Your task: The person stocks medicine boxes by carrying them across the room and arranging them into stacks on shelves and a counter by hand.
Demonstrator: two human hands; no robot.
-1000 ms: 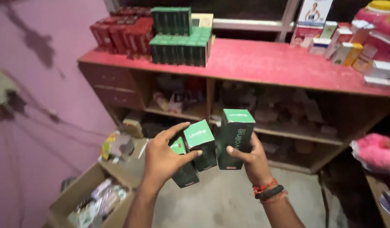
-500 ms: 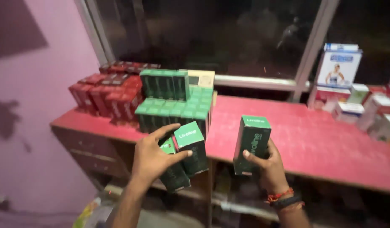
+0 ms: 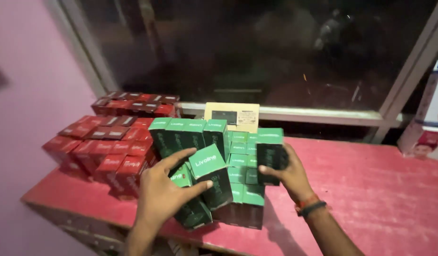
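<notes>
Both hands have come forward to the green stack [image 3: 238,156] on the red desk [image 3: 370,189]. Left hand [image 3: 164,194] clasps two green boxes [image 3: 207,182]; right hand [image 3: 287,173] grips one dark box [image 3: 271,156] against the stack. Red cartons [image 3: 110,142] far left; bare desk right.

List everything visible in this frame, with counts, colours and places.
Held green boxes: two, green and black, in the left hand.
Single green box: one, in the right hand, at the stack.
Stacked green boxes: many, mid-counter.
Red boxes: many, counter's left.
Beige box: one, behind the stack.
Counter: one, pink-red.
Window: dark, behind.
Left hand: grips two boxes.
Right hand: grips one box.
</notes>
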